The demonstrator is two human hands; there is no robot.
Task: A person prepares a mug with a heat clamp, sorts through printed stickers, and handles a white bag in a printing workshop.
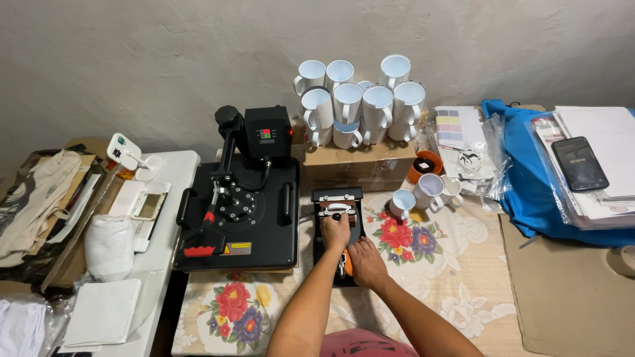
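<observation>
head view looks down on a small black mug press [337, 228] lying on the flowered bench [463, 277], just right of the large flat heat press [241, 208]. the left hand [336, 231] rests on top of the mug press, its fingers curled down around the lever knob near the heating band. the right hand [366, 261] sits at the near end of the mug press, fingers closed over an orange handle part [346, 264]; how tightly they pinch it cannot be told. behind the mug press a cardboard box [354, 165] carries a stack of white mugs [360, 106], and three loose white mugs [426, 192] stand just to its right. judging by the grip, the step in hand is working the clamp lever; it calls for one hand steadying the body while the other swings the handle.
</observation>
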